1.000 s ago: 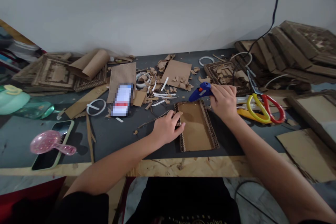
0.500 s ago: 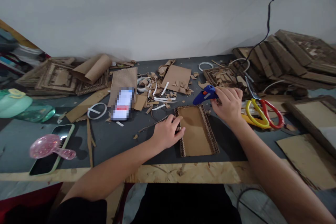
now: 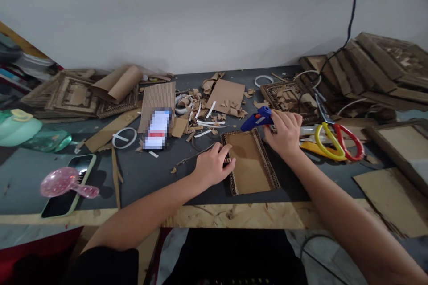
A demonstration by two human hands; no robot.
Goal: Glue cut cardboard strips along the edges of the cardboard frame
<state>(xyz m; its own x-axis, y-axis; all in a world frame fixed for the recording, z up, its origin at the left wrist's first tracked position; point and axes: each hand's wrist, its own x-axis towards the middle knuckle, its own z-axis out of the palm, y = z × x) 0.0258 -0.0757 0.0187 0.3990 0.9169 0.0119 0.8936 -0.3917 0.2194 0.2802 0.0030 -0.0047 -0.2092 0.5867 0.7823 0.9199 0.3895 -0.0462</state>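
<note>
The cardboard frame (image 3: 251,161) is lying on the surface (image 3: 147,178), the left hand (image 3: 211,165) pressing its nine-o'clock edge. The right hand (image 3: 282,131), grip wrapping the glue gun (image 3: 257,118), is hovering at one o'clock; gluing seemingly needs nozzle lowering.

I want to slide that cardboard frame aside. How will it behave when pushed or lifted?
The cardboard frame probably feels light and fairly stiff: a flat panel edged with corrugated strips. It lies flat, so it should slide, not roll. The strip edges look crushable.
</note>
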